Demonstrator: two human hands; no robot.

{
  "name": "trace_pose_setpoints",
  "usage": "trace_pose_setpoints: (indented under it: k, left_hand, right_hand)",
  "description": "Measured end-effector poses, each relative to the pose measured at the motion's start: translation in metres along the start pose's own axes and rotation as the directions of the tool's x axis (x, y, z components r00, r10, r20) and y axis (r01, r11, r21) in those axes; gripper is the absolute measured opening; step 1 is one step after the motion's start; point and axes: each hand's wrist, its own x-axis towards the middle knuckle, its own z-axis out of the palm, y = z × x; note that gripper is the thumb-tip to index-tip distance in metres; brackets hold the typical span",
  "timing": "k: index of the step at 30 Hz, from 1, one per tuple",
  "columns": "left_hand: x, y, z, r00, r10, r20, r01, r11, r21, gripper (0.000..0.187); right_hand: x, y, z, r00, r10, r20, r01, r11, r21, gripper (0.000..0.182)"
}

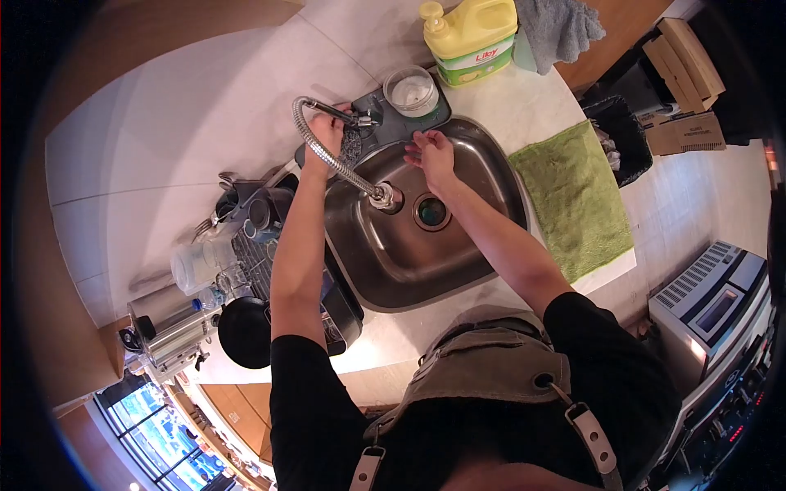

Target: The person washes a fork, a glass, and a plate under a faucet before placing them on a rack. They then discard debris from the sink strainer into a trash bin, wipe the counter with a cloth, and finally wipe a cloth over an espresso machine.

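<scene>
I see the left hand (325, 135) bent behind the silver faucet with a ribbed metal hose (382, 195); the hose and a dark rod cross in front of its fingers, so I cannot tell whether it has hold of anything. Just right of that hand lies a grey, wiry mesh bundle (350, 147). I have the right hand (431, 155) above the far rim of the brushed stainless-steel sink (426, 274), fingers loosely half-curled, with nothing visible in them. Just beyond it, a round clear tub with white contents (412, 92) stands on a dark grey tray (377, 106). Farther past the right hand I read "Liby" in red on the label of a yellow pump-topped plastic jug (471, 41); the smaller print is illegible to me. A green cloth towel (573, 200) lies right of that hand, and a round black pan (244, 331) sits well nearer the body than the left hand.
</scene>
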Motion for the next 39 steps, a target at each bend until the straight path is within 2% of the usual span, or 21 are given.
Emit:
trace_pose_setpoints:
  k: [2,3,6,7,12,15,16,17,20,23,26,35,39]
  left_hand:
    - [0.005,-0.007,0.002,0.963,-0.250,0.105,0.262,0.956,-0.134,0.023]
    - [0.010,-0.006,0.004,0.928,-0.358,0.102,0.370,0.915,-0.159,0.032]
    - [0.017,-0.006,0.002,0.896,-0.389,0.215,0.425,0.891,-0.161,0.037]
    - [0.021,-0.002,0.002,0.849,-0.463,0.254,0.508,0.847,-0.156,0.040]
    - [0.022,0.003,0.004,0.855,-0.464,0.231,0.502,0.852,-0.149,0.040]
    - [0.020,0.003,0.009,0.885,-0.437,0.162,0.462,0.868,-0.184,0.038]
    - [0.017,-0.005,0.016,0.893,-0.430,0.134,0.449,0.870,-0.202,0.038]
    - [0.015,-0.023,0.027,0.916,-0.384,0.113,0.400,0.864,-0.307,0.036]
    - [0.013,-0.007,0.025,0.917,-0.394,0.057,0.390,0.862,-0.323,0.030]
    - [0.011,-0.002,0.022,0.896,-0.440,0.066,0.424,0.801,-0.423,0.023]
    - [0.011,-0.002,0.019,0.896,-0.436,0.080,0.430,0.809,-0.400,0.018]
    - [0.003,-0.002,0.018,0.926,-0.372,0.066,0.347,0.768,-0.537,0.018]
    - [0.000,-0.008,0.015,0.941,-0.328,0.081,0.322,0.795,-0.514,0.020]
  right_hand:
    - [-0.004,0.005,0.004,0.998,-0.060,-0.025,0.060,0.998,0.001,0.020]
    - [-0.004,0.006,0.006,0.995,-0.091,-0.038,0.091,0.996,0.000,0.021]
    - [0.000,0.008,0.011,0.986,-0.134,-0.097,0.135,0.991,0.005,0.022]
    - [0.001,0.007,0.010,0.987,-0.134,-0.094,0.133,0.991,-0.011,0.023]
    - [0.000,0.001,0.000,0.986,-0.112,-0.121,0.099,0.989,-0.107,0.029]
    - [-0.004,-0.012,-0.004,0.950,-0.239,-0.199,0.216,0.968,-0.130,0.033]
    - [-0.004,-0.017,-0.006,0.950,-0.243,-0.197,0.224,0.968,-0.111,0.033]
    - [-0.003,-0.023,-0.008,0.949,-0.248,-0.195,0.234,0.968,-0.091,0.033]
    - [0.003,-0.032,-0.011,0.952,-0.250,-0.177,0.236,0.967,-0.096,0.030]
    - [0.009,-0.034,-0.013,0.949,-0.271,-0.160,0.253,0.960,-0.122,0.028]
    - [0.012,-0.032,-0.018,0.940,-0.301,-0.160,0.280,0.950,-0.140,0.026]
    - [0.009,-0.048,-0.014,0.926,-0.342,-0.158,0.287,0.913,-0.290,0.026]
    - [0.016,-0.052,-0.014,0.914,-0.383,-0.135,0.307,0.869,-0.388,0.029]
